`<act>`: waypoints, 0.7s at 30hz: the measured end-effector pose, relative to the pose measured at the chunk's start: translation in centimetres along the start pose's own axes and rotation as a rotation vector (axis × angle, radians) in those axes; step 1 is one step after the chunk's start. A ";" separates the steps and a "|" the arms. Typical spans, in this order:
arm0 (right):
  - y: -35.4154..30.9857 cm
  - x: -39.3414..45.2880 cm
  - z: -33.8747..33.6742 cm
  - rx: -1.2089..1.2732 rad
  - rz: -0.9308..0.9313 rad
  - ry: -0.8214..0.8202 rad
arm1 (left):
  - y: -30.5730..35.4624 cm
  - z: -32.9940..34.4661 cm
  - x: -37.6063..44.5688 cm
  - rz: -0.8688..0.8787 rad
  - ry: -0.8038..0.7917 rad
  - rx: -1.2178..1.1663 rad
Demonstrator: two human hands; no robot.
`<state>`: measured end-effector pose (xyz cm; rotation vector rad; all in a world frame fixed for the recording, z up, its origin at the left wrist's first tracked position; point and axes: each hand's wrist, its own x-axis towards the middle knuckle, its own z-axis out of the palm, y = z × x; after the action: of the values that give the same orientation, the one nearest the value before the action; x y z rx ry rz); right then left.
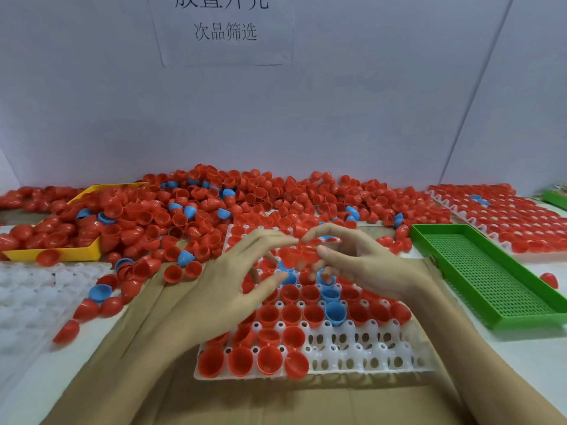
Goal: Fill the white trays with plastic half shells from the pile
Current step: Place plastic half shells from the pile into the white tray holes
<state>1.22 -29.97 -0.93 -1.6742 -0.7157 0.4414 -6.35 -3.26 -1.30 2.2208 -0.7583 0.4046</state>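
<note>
Two hands worked over the middle tray (383, 360), a white pocketed tray lying on cardboard (276, 403). The right hand (362, 265) pinched a small clutch of red shells (302, 254) between thumb and fingertips, above the tray's far half; how many were nested there could not be told through the blur. The left hand (227, 283) hovered just beside them with fingers spread and loosely bent, gripping nothing that showed. Most pockets of the tray held shells, red with a few blue (335, 312); the near right corner and part of the second row from the near edge stood open. Judgement: the step was peeling single shells off the clutch and seating them, so each should go rim-up and be pressed until it sat level, like those in the near row; one shell (296, 365) at the end of that row leaned and probably needed resetting. The pile (214, 210) lay beyond the tray and touched its far edge, so loose shells could roll onto filled pockets. Right of the tray a green tray (491, 271) sat near, leaving a narrow lane for the right forearm. Left of the tray, stray shells and a bare white tray (36, 289) lay close. The near side of the tray, toward the person, offered the freest room.
</note>
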 end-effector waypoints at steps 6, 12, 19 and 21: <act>-0.4 -0.3 1.3 0.122 0.043 -0.109 | 0.7 0.5 0.0 -0.107 0.043 -0.260; -1.2 -0.8 1.9 0.080 0.038 -0.180 | 1.3 0.5 -0.2 -0.191 -0.053 -0.375; -1.1 -1.3 1.0 -0.093 0.057 -0.246 | 2.3 1.5 -0.7 -0.196 -0.069 -0.325; -1.3 -1.5 0.5 -0.118 0.048 -0.254 | 2.4 1.5 -0.7 -0.153 -0.048 -0.220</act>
<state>-0.53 -30.49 0.08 -1.7672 -0.9037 0.6648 -8.30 -5.42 -1.31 2.0697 -0.6205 0.1833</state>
